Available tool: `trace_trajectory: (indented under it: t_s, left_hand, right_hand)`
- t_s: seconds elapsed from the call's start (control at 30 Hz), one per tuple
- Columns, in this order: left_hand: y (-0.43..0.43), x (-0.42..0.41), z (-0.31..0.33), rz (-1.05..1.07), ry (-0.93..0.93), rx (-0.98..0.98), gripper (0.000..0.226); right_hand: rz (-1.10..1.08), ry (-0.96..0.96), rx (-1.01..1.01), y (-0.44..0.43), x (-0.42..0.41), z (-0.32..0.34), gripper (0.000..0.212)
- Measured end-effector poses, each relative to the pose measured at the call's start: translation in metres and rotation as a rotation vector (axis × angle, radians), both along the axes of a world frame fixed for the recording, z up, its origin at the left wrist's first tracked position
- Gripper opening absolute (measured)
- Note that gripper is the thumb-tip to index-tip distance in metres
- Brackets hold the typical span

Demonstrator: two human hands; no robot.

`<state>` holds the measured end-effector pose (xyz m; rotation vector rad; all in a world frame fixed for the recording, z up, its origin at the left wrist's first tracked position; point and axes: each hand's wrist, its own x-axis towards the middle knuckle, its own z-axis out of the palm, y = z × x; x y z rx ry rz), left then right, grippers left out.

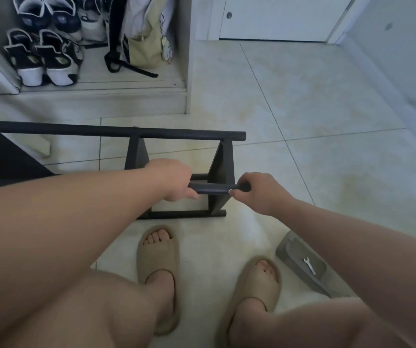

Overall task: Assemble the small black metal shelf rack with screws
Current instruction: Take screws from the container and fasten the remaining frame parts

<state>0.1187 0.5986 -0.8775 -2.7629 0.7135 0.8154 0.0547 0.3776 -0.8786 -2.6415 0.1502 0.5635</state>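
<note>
Print on the cream bag (pixel 146 46), well beyond the black metal shelf rack (pixel 176 136), is too blurred to be read. The rack is set on the tiled floor (pixel 302 109), and its nearest upper black tube (pixel 209 188) is held at both ends. The left hand (pixel 174 180) is wrapped round the tube's left end, fingers curled under it. The right hand (pixel 259 192) is closed on the tube's right end, where a small silver piece (pixel 230 191) is seen at the fingertips; what that piece is cannot be told. A grey tray (pixel 300 267) with a small wrench (pixel 309 265) in it is seen right of the rack, nearer the person. Beige slippers (pixel 156 257) are worn just before the rack.
</note>
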Motion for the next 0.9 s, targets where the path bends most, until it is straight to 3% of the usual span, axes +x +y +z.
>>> trace_trajectory:
  t_s: [0.37, 0.6, 0.9]
  left_hand:
    - [-0.006, -0.082, 0.013, -0.059, 0.198, 0.079, 0.054]
    - [-0.014, -0.131, -0.006, -0.099, 0.235, -0.027, 0.062]
    - [-0.006, -0.17, 0.006, -0.101, 0.323, 0.027, 0.066]
  right_hand:
    - [-0.216, 0.062, 0.093, 0.015, -0.124, -0.003, 0.029]
    - [-0.095, 0.204, -0.013, -0.003, -0.178, 0.01, 0.032]
    - [-0.015, 0.248, -0.039, 0.017, -0.218, 0.011, 0.043]
